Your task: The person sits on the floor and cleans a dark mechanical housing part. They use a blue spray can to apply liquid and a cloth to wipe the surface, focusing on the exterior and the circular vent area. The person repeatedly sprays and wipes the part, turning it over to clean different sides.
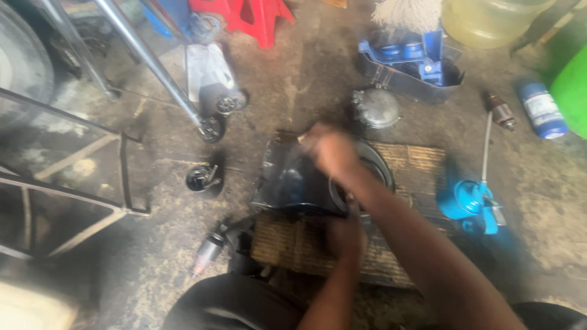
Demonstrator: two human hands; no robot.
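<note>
1. We are kneeling over a dark, boxy metal housing [293,180] that is lying on a woven straw-coloured mat [416,160] on the oil-stained concrete floor [306,79].
2. Our right hand [333,151] is reaching across the housing's top edge; it is motion-blurred, so we cannot tell whether the fingers are spread or gripping.
3. Our left hand [345,237] is sitting at the housing's near edge, curled as if pressing or holding something small (too blurred to say what).
4. A black rubber ring [376,166] is lying against the housing's right side, partly under our right forearm.
5. Loose parts are lying apart from the work: a round grey metal cover [376,107] beyond the mat, a small black cup-shaped part [203,178] to the left, and a blue long-spouted oil can [468,198] just beside the mat on the right.
6. We are judging the work to be mid-way: the housing is looking open, with pieces not yet fitted together.
</note>
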